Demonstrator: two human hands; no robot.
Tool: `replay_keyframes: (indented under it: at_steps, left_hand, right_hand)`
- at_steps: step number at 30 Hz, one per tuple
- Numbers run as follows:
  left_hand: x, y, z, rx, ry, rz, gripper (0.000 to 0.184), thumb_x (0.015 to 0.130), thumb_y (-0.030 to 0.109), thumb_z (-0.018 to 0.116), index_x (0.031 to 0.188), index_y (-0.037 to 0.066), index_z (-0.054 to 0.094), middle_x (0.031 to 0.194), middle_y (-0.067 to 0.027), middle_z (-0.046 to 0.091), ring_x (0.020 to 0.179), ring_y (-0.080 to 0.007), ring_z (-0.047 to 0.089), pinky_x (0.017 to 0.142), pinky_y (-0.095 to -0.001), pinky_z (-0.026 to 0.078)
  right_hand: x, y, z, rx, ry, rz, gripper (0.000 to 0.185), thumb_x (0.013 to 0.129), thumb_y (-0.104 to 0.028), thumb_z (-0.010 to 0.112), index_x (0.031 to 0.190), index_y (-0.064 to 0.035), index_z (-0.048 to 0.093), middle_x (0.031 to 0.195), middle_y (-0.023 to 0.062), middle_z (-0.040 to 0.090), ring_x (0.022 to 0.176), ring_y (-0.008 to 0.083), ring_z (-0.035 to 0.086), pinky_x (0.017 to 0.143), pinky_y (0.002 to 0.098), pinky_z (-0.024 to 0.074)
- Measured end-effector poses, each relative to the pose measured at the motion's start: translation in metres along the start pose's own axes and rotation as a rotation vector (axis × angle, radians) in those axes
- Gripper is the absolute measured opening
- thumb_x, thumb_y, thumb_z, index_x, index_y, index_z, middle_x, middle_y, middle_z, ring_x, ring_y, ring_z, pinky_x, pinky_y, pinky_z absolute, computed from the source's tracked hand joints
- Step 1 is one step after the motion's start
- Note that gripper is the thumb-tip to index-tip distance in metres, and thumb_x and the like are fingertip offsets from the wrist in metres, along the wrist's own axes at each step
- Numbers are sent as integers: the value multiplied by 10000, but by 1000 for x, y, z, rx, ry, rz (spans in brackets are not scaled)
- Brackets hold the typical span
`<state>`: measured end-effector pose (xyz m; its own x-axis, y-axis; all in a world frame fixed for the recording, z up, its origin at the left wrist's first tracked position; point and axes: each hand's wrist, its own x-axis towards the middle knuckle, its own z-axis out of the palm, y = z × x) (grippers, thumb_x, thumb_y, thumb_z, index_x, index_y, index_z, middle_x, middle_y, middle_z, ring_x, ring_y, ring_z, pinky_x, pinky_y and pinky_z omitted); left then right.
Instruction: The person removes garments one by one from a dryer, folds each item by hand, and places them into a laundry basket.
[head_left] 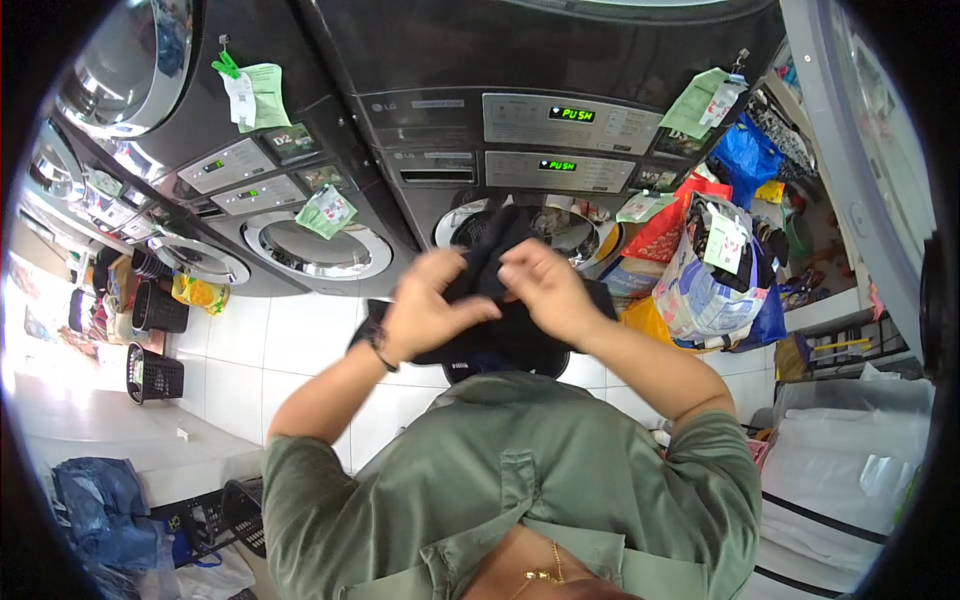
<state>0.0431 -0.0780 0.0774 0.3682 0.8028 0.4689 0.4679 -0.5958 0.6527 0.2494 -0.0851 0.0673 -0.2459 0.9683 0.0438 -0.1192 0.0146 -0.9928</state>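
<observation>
Pinching black cloth (488, 250) | right hand (560, 298): clamped on its right side | left hand (420, 308): at left, grip unclear

Garment: olive-green shirt (420, 470) with a soft sheen, short loose sleeves (310, 520), an open neckline and a stitched tab at its centre. Ornaments: thin gold-coloured necklace (545, 576) with a small centrepiece; dark bracelet (380, 348) encircling the left-side wrist in view.

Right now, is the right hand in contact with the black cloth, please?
Touching. The head view shows it: the right hand has its fingers bent against the raised part of the black cloth, with no gap seen between.
</observation>
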Motion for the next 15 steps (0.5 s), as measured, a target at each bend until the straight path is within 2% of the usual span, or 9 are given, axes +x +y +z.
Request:
replay_keyframes:
  at_steps: [1, 3, 5, 6, 9, 10, 12, 14, 15]
  left_hand:
    - [-3, 16, 9, -40, -142, -128, 408, 714, 224, 812, 970, -23, 612, 1042, -199, 631, 963, -326, 622, 794, -375, 494]
    - [-12, -1, 34, -143, -40, -285, 342, 736, 157, 791, 970, -31, 628, 1013, -195, 650, 930, -338, 631, 778, -356, 499]
    - [-13, -14, 37, -153, -57, -192, 288, 759, 128, 766, 959, -33, 637, 970, -178, 661, 895, -317, 644, 761, -342, 502]
    - [-13, -20, 36, -157, -66, -147, 261, 770, 113, 754, 954, -34, 642, 949, -170, 667, 877, -306, 651, 752, -335, 503]
    - [-7, -47, 35, -142, 127, -182, 241, 785, 103, 739, 958, -37, 647, 925, -143, 671, 835, -247, 656, 714, -311, 503]
    - [-4, -64, 35, -136, 115, -285, 244, 787, 101, 737, 963, -42, 646, 908, -130, 672, 821, -216, 649, 707, -301, 499]
    - [2, -92, 39, -296, 154, -482, 243, 787, 104, 737, 957, -45, 649, 858, -101, 668, 760, -159, 617, 694, -282, 486]
    - [-5, -102, 41, -249, 177, -458, 235, 790, 102, 729, 961, -39, 651, 845, -95, 668, 738, -154, 609, 692, -284, 484]
    - [-7, -99, 39, -226, 188, -445, 231, 792, 101, 725, 963, -36, 652, 839, -92, 668, 727, -152, 606, 692, -286, 483]
  right_hand:
    - [-4, 8, 11, 60, -60, -3, 204, 859, -172, 686, 991, -59, 580, 826, -8, 584, 748, 92, 551, 711, 261, 463]
    - [-5, -2, 0, -316, -48, -162, 328, 799, -202, 736, 1045, -60, 571, 848, 29, 593, 817, 148, 574, 754, 291, 464]
    - [2, -18, -15, -832, 11, -509, 561, 670, -289, 812, 1126, -68, 571, 928, 95, 616, 1004, 254, 560, 912, 394, 407]
    - [5, -13, -24, -982, -38, -559, 580, 644, -317, 819, 1120, -76, 591, 977, 98, 627, 1086, 265, 526, 957, 424, 358]
    - [24, 50, -76, -1323, -271, -365, 501, 659, -343, 797, 1078, -114, 647, 1064, 96, 659, 1173, 278, 520, 1032, 483, 259]
    - [31, 33, -75, -1379, -363, 72, 356, 750, -297, 726, 1055, -129, 653, 1017, 105, 672, 1103, 304, 579, 971, 473, 360]
    - [32, 37, -73, -1234, -134, 29, 285, 794, -260, 679, 1043, -126, 648, 967, 115, 670, 995, 329, 609, 890, 468, 425]
    - [32, 40, -73, -1181, 18, -176, 214, 813, -182, 630, 1014, -109, 637, 914, 137, 655, 876, 361, 621, 739, 462, 494]
    - [29, 40, -74, -1172, 13, -211, 218, 804, -176, 630, 1012, -110, 634, 908, 135, 652, 874, 357, 621, 743, 461, 493]
